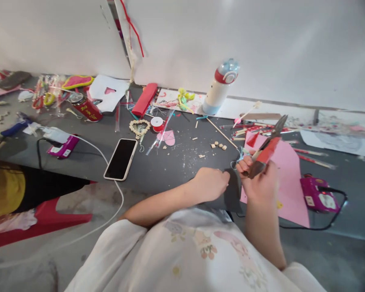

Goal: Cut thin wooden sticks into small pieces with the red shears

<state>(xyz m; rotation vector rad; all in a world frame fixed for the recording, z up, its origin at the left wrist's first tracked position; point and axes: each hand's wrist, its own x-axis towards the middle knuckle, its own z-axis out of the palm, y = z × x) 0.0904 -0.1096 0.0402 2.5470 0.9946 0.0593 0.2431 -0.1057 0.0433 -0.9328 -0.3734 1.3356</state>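
My right hand is closed around a hand tool with dark pointed metal ends and a red part. It looks like scissors or pliers; blur hides which. The tool tilts up over a pink sheet on the grey table. My left hand is curled at the table's front edge, and its fingers hide whatever may be in them. Beyond the hands lie several small wooden beads and a thin stick with blue thread near its lower end.
A phone lies to the left, a white cable beside it. A bottle stands by the white wall panel. Also on the table are a red can, a heart-shaped bead loop, a thread spool and a purple corded device.
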